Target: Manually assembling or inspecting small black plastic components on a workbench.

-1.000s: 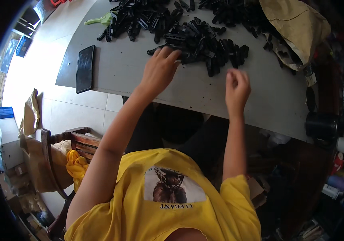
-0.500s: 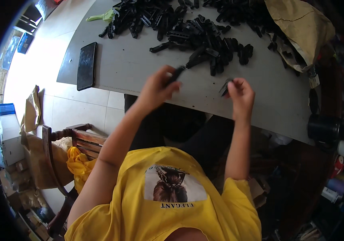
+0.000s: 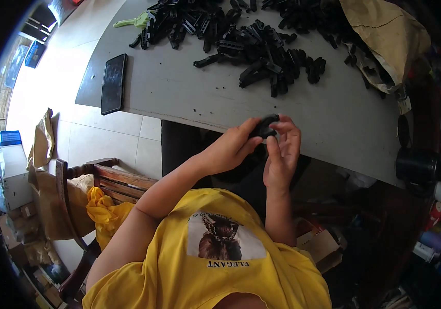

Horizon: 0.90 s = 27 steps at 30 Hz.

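Observation:
My left hand (image 3: 233, 147) is closed on a small curved black plastic piece (image 3: 266, 126) at the table's near edge. The fingers and thumb of my right hand (image 3: 284, 149) close round the right end of the same piece, so both hands meet there. Whether a second small part is between the right fingers, I cannot tell. Beyond my hands lies a large heap of similar black plastic pieces (image 3: 269, 64), long and narrow, some with ribbed or slotted sides. All of them rest on the grey table (image 3: 164, 87).
A dark phone (image 3: 113, 84) lies on the table at the left. Farther back is a light green handled tool (image 3: 137, 21). An open brown paper sack (image 3: 388, 38) stands at the far right, a black cylindrical container (image 3: 415, 165) at the right edge. A wooden chair (image 3: 122, 180) stands lower left.
My hands were apart, each with a small dark thing. They have come together over the near edge, the left moving right and down, the right moving left and down.

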Available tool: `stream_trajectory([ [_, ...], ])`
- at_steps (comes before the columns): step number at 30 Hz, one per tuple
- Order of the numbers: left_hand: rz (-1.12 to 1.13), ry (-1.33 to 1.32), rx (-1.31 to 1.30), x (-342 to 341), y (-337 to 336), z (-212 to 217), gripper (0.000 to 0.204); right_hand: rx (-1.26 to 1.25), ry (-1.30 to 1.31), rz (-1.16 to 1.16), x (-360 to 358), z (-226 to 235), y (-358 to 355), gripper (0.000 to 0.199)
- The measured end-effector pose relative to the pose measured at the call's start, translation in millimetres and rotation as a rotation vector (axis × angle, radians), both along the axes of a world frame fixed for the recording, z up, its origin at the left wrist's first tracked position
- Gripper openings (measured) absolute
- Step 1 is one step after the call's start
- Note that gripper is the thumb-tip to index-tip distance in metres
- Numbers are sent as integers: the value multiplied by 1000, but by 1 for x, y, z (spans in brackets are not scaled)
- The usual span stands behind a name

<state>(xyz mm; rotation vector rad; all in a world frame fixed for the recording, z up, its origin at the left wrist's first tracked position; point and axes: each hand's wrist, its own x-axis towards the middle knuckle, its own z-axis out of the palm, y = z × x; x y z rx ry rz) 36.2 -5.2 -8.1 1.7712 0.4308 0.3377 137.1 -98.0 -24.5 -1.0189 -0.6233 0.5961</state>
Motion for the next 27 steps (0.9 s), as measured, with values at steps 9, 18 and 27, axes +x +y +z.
stream_trajectory([
  [9,-101,34,-115,20,2,3,38,17,169,151,29,-10,1,25],
  [18,414,258,698,62,52,-36,35,-591,-633,-439,155,-31,71,17],
  [27,476,525,1048,18,68,-36,21,-1123,-1240,-468,156,-23,64,17],
])
